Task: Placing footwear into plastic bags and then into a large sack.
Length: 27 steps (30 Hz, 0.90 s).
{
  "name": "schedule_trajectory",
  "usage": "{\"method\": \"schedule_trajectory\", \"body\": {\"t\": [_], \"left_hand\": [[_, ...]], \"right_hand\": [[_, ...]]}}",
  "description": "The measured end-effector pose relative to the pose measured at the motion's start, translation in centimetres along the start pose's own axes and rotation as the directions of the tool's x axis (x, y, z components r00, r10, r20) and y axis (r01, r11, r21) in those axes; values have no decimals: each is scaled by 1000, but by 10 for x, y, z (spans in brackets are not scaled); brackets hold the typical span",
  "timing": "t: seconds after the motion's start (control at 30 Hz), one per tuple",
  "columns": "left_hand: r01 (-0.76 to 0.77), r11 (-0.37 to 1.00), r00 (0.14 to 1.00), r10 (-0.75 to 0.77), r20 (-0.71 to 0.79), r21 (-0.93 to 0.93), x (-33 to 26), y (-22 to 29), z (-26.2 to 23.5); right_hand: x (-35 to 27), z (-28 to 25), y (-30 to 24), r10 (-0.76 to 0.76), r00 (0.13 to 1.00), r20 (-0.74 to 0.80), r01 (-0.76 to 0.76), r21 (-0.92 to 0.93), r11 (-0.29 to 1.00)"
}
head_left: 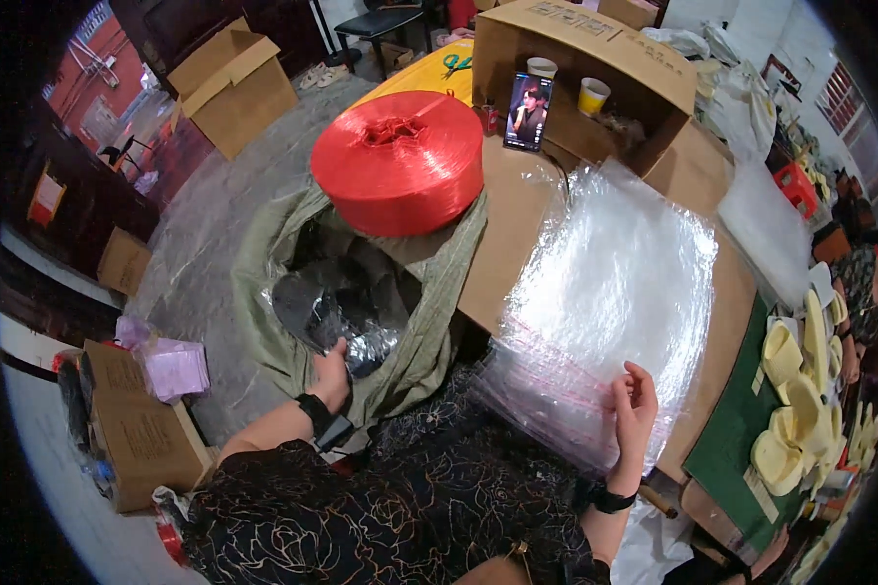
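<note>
My left hand (331,378) reaches into the mouth of a green woven sack (429,361), its fingers closed at the near edge of a clear plastic bag of dark slippers (337,304). Part of that bag lies in the sack's shadow. My right hand (634,402) hovers at the near right of a stack of clear plastic bags (619,263), fingers loosely bent and apart, with nothing visible in them. Pinkish strips run across the near end of the stack. Beyond the sack's mouth rests a large red roll of plastic twine (400,161).
A lit phone (528,112) leans by an open cardboard box (595,58) holding cups. Green scissors (456,65) lie on a yellow surface. Pale yellow slipper parts (795,419) crowd a green board (732,458) at right. Another carton (141,429) stands at left.
</note>
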State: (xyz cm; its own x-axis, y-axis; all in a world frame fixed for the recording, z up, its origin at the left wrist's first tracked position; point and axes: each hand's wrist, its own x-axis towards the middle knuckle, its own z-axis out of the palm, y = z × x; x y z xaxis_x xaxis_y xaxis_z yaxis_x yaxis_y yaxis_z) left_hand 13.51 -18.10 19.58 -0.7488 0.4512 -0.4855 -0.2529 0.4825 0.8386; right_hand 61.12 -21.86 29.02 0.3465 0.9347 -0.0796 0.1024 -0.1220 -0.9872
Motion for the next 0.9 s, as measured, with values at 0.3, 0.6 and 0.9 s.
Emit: {"method": "schedule_trajectory", "body": {"t": [0.3,0.6,0.9], "left_hand": [[40,979,810,84,580,-198,153,-35,133],[-131,981,706,-12,708,146,209,-19,215],[-665,743,743,649,166,73,108,52,131]], "right_hand": [[-4,-6,-2,-25,998,-56,19,-110,994],[-1,3,5,-65,997,-32,58,-176,983],[-3,0,-2,-59,998,27,64,-223,973]]}}
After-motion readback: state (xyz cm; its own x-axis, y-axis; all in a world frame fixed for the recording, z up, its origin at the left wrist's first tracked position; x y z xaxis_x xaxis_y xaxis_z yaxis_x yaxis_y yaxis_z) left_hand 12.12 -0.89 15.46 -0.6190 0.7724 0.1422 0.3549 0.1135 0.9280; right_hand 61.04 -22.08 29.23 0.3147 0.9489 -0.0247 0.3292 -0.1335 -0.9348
